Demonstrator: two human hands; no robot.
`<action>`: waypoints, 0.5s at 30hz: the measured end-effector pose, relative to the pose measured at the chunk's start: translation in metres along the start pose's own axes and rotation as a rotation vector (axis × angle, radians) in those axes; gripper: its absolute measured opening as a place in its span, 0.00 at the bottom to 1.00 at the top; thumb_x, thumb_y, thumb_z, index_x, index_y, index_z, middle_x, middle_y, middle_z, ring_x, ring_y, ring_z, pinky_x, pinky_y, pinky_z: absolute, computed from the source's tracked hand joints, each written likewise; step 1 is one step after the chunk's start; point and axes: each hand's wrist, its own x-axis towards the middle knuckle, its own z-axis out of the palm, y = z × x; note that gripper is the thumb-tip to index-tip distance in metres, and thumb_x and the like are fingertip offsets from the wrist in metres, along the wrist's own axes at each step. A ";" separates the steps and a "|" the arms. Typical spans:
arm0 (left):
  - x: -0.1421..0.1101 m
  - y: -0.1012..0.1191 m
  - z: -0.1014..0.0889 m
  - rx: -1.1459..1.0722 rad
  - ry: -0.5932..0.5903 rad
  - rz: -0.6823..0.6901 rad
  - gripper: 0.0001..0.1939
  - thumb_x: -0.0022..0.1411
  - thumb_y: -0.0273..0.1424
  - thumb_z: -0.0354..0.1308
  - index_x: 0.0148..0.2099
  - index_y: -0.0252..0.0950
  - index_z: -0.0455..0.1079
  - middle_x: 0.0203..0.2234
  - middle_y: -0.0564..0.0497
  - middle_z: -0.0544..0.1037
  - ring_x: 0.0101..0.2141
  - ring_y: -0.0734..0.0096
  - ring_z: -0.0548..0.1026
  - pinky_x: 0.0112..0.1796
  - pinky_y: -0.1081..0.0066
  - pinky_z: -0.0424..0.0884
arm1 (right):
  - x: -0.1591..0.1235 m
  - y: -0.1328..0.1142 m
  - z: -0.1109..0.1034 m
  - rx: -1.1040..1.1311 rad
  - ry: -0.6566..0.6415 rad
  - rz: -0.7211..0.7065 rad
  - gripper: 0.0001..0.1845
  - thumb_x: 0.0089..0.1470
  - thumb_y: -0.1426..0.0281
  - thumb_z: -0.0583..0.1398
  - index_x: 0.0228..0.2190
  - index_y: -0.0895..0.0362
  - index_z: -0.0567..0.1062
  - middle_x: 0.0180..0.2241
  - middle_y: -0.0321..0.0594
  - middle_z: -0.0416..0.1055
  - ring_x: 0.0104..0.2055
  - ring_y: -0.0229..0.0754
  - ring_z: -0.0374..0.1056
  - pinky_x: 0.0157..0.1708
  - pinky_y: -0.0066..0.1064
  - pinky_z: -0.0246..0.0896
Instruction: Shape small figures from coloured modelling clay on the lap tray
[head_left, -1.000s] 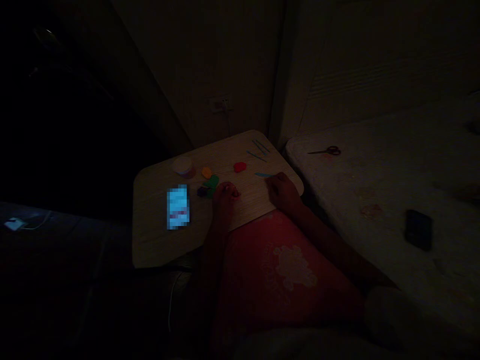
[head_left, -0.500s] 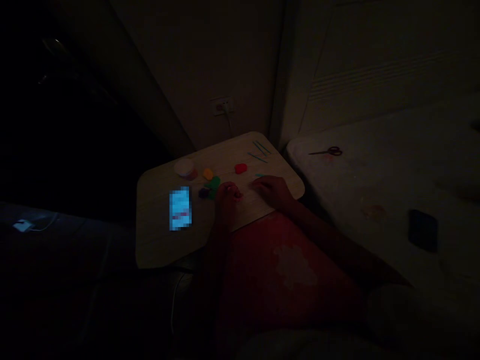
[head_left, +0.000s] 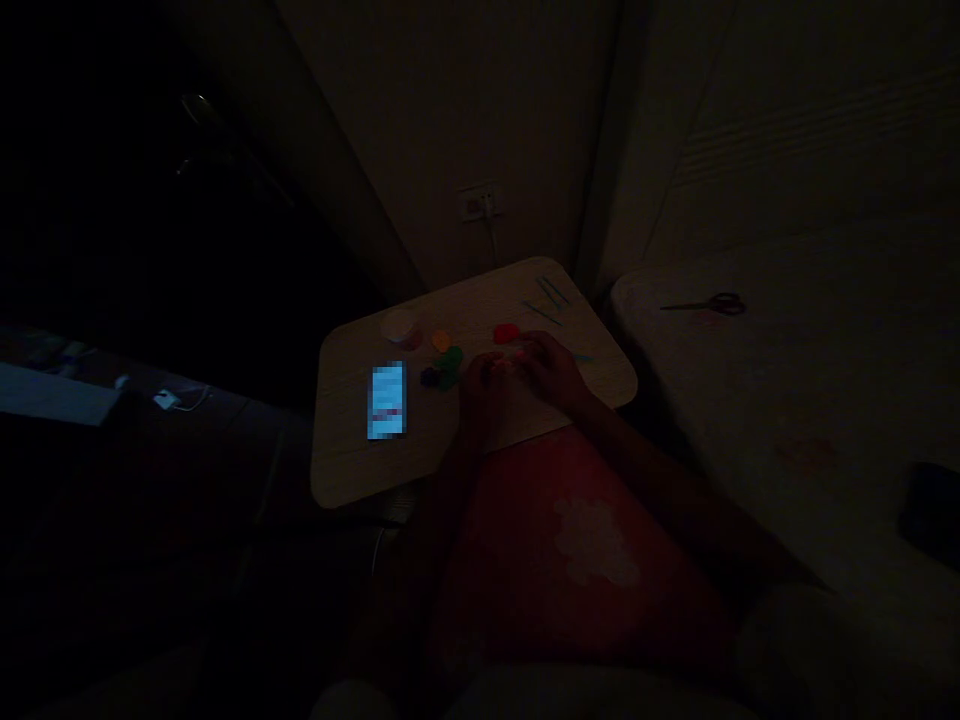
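Note:
In the dim head view my left hand is over the front part of the small table with its fingers curled. My right hand is close beside it, fingers bent inward and drawn together. A small reddish piece shows between the fingertips of both hands, too dark to make out. Just beyond them lies a red lump of modelling clay. Left of my left hand are a green clay lump, a dark purple one and an orange one.
A lit phone lies on the wooden table, near a round tub. Several thin sticks lie at the back right; a teal stick is beside my right hand. Scissors rest on the pale surface at right.
My right hand has moved left to meet my left hand, away from the teal stick. The camera view has turned slightly, so the table appears further right.

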 end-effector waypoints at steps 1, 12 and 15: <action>-0.002 0.000 0.002 0.045 0.007 0.038 0.14 0.67 0.37 0.57 0.52 0.38 0.70 0.34 0.50 0.77 0.30 0.70 0.74 0.29 0.72 0.70 | -0.001 0.000 0.000 0.007 0.011 0.008 0.17 0.59 0.59 0.62 0.46 0.55 0.77 0.30 0.39 0.78 0.30 0.43 0.72 0.31 0.33 0.67; -0.014 0.006 0.004 0.548 0.023 0.423 0.14 0.67 0.34 0.58 0.54 0.37 0.71 0.48 0.42 0.74 0.50 0.57 0.71 0.54 0.57 0.67 | 0.000 -0.002 -0.008 -0.108 -0.083 0.046 0.14 0.57 0.59 0.63 0.36 0.56 0.83 0.38 0.47 0.82 0.39 0.49 0.77 0.42 0.39 0.70; -0.016 0.010 0.001 0.603 -0.006 0.446 0.13 0.70 0.36 0.56 0.53 0.38 0.74 0.47 0.43 0.76 0.50 0.58 0.72 0.54 0.57 0.67 | 0.000 -0.001 -0.010 -0.164 -0.140 0.006 0.14 0.58 0.60 0.61 0.33 0.57 0.83 0.35 0.48 0.82 0.38 0.49 0.76 0.41 0.39 0.69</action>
